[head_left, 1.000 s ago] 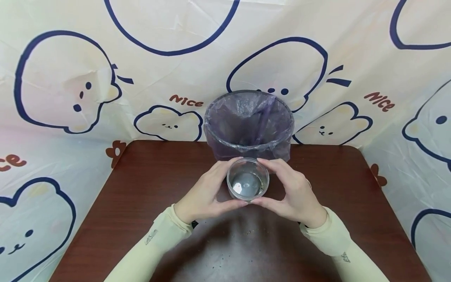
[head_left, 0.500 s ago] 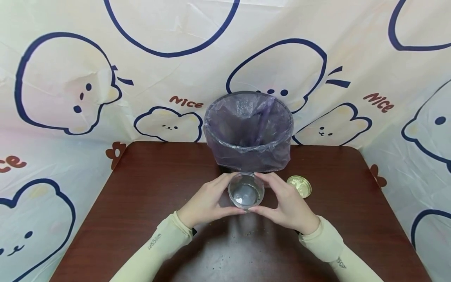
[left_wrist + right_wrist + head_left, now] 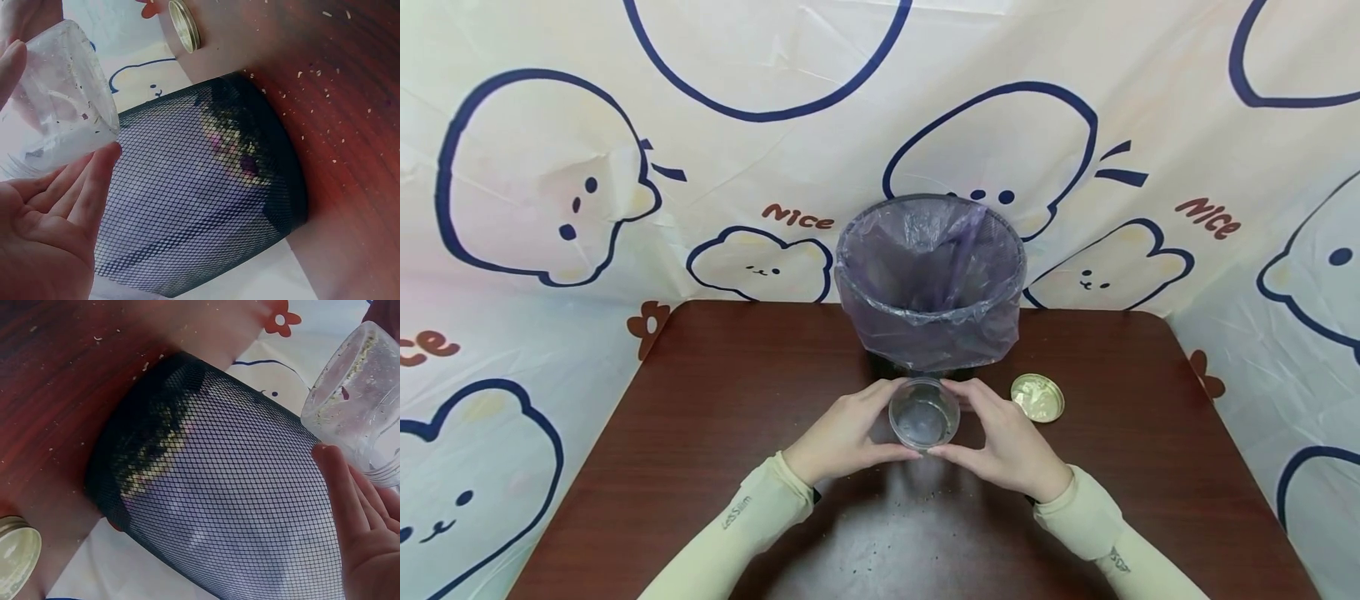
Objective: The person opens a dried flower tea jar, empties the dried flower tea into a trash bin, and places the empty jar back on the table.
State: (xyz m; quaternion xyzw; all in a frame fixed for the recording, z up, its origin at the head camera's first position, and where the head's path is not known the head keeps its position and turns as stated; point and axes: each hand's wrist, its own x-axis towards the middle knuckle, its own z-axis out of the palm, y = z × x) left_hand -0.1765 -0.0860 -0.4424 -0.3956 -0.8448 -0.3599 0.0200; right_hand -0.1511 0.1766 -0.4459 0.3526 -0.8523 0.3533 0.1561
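Btwn both hands [image 3: 842, 433]: clear, open, residue-flecked jar [image 3: 923, 414].

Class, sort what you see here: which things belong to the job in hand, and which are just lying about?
In use:
- glass jar, held between the left hand and right hand
- mesh bin with its purple liner, just behind the jar

Lying about:
- gold lid on the table
- crumbs

Your wrist views cut the jar [image 3: 56, 100] off at the frame edge. The bin's [image 3: 929, 279] mesh wall hides under its purple liner from the head view.
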